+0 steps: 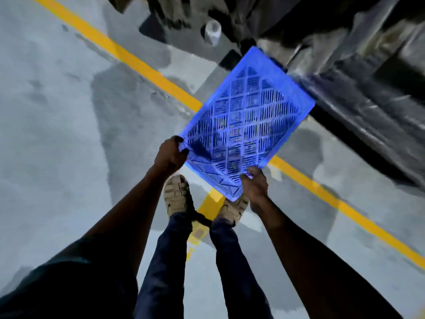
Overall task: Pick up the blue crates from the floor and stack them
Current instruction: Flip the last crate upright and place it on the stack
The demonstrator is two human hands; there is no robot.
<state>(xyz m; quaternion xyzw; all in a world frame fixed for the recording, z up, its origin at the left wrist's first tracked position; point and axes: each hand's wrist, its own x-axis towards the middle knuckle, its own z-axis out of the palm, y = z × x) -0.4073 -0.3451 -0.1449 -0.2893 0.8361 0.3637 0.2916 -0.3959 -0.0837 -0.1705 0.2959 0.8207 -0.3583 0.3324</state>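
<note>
A blue plastic crate (248,116) with a slotted lattice bottom hangs in the air above the floor, seen from above and turned diagonally. My left hand (170,154) grips its near left corner. My right hand (254,185) grips the near rim at the right. The crate's far corner reaches toward dark machinery. No other blue crate shows in this view.
A grey concrete floor (57,134) carries a yellow line (138,63) running diagonally under the crate. Dark blurred machinery (356,77) fills the upper right. A pale cylinder (212,33) stands near it. My feet in tan sandals (177,195) stand below the crate.
</note>
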